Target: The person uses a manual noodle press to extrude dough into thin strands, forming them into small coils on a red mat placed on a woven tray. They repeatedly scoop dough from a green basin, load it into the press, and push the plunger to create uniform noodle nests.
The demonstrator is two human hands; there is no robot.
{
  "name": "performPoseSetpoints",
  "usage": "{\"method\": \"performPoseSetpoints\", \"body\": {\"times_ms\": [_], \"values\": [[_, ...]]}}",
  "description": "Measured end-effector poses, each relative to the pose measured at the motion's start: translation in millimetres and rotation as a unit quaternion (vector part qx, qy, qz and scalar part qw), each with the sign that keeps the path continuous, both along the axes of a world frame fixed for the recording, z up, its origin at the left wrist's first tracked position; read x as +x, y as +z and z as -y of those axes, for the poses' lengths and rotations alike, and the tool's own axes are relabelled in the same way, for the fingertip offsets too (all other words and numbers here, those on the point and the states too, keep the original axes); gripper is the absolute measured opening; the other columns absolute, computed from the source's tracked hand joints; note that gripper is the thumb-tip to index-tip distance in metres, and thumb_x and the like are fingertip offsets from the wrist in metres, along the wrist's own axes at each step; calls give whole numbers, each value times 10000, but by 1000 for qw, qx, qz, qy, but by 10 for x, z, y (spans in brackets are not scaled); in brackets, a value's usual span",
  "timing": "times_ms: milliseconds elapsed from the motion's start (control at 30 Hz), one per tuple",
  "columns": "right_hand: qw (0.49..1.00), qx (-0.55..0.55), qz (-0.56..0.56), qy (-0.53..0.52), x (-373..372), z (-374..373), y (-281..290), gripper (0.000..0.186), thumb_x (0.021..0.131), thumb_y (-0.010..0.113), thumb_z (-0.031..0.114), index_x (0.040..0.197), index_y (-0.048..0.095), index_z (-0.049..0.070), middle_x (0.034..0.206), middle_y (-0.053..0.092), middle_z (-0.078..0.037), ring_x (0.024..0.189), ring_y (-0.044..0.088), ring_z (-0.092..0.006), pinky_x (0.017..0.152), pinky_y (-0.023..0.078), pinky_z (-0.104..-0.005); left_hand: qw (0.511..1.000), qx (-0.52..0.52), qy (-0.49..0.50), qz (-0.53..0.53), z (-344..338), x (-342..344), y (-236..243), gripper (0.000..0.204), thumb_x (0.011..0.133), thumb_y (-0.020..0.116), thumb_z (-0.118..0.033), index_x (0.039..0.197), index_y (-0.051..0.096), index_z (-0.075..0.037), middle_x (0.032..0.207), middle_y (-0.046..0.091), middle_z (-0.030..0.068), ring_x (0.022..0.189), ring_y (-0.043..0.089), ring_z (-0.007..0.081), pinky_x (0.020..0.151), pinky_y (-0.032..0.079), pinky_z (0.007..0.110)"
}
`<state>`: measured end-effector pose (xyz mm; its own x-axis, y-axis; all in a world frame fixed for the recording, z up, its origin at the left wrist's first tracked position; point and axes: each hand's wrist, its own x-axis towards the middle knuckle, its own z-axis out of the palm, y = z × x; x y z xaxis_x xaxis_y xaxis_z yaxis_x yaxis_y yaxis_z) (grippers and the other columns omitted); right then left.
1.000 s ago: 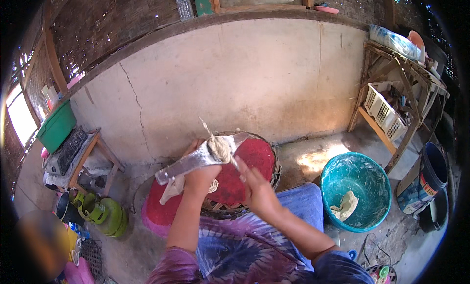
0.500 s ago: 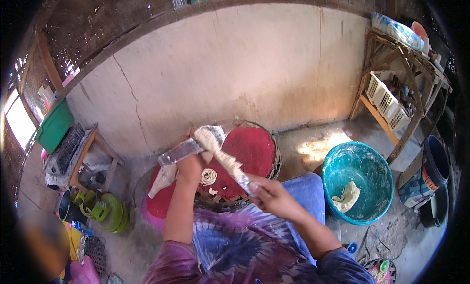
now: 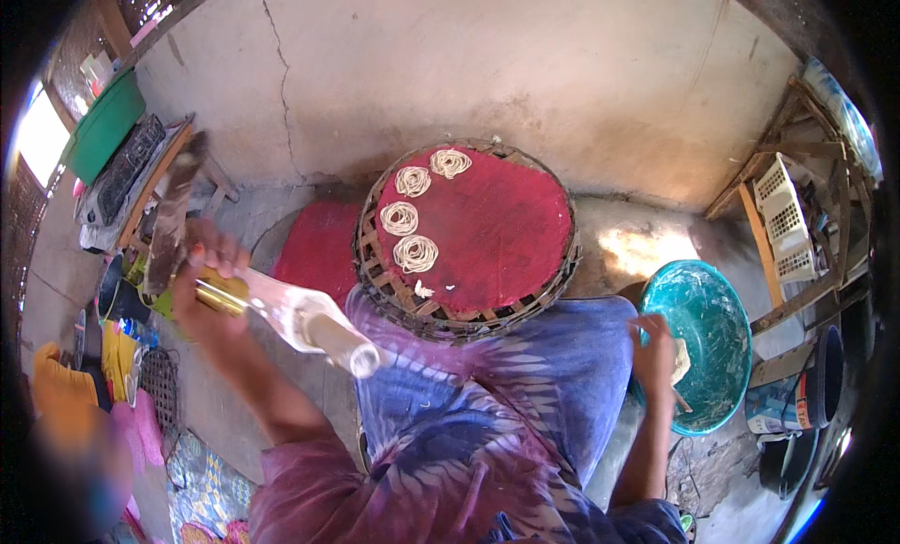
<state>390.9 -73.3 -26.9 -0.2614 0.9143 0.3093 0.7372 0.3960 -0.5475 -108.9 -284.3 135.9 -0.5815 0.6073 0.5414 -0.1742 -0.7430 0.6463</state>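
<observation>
My left hand (image 3: 206, 291) grips a metal press (image 3: 342, 342) off to the left, its flat lever raised and its barrel pointing rightward above my lap. My right hand (image 3: 656, 366) is closed at the near left rim of the teal basin (image 3: 703, 300), beside pale dough (image 3: 682, 356); what it holds is unclear. In front, a woven basket tray (image 3: 373, 258) with a red top (image 3: 497, 225) carries several coiled noodle nests (image 3: 415, 253) along its left side and small pale scraps.
A pale wall (image 3: 469, 66) backs the workspace. Left are a green tub (image 3: 103, 127) on a wooden stand, containers and a pink object (image 3: 148, 422). Right are a wooden rack with a white crate (image 3: 783, 220) and dark buckets (image 3: 816, 385). A red mat (image 3: 314, 239) lies behind the press.
The press has swung from above the tray out to the left, uncovering the nests. My right hand has left the press and moved right to the basin. The view has tilted downward.
</observation>
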Motion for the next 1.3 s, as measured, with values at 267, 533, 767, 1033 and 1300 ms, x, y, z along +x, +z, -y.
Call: {"method": "performPoseSetpoints", "body": {"times_ms": [267, 533, 767, 1033, 1300], "values": [[927, 179, 88, 319, -2173, 198, 294, 467, 690, 592, -18, 1112, 692, 156, 1250, 529, -114, 1129, 496, -322, 941, 389, -464, 973, -80, -53, 211, 29, 315, -792, 115, 822, 556, -159, 848, 458, -104, 731, 392, -3, 618, 400, 118, 567, 368, 284], [935, 43, 43, 350, -2347, 208, 362, 355, 761, 623, 30, 1090, 685, 144, 1197, 548, -101, 1058, 523, -307, 891, 397, -431, 975, -73, 16, 209, 477, -38, -1047, 114, 829, 559, -150, 862, 463, -97, 738, 398, 1, 623, 395, 120, 567, 360, 280], [807, -157, -58, 566, -2393, 672, 462, 260, 796, 609, 45, 1041, 678, 96, 815, 644, -118, 770, 617, -318, 809, 441, -382, 974, -49, 45, 217, 632, -220, -1052, 139, 824, 569, -153, 852, 440, -110, 735, 379, -8, 630, 388, 114, 574, 337, 282], [919, 119, 83, 367, -2767, 256, 307, 279, 796, 646, 106, 1071, 685, 121, 1038, 577, -64, 912, 529, -282, 790, 413, -420, 966, -58, -23, 253, 537, -158, -1147, 133, 828, 562, -154, 828, 436, -110, 727, 376, -8, 624, 383, 113, 575, 335, 282], [928, 56, 24, 368, -2693, 239, 353, 181, 780, 694, 108, 961, 713, 118, 1021, 599, -57, 931, 543, -273, 783, 427, -385, 966, -60, -12, 250, 513, -153, -1197, 118, 829, 548, -162, 838, 445, -106, 722, 378, -5, 618, 386, 119, 570, 348, 284]]}}
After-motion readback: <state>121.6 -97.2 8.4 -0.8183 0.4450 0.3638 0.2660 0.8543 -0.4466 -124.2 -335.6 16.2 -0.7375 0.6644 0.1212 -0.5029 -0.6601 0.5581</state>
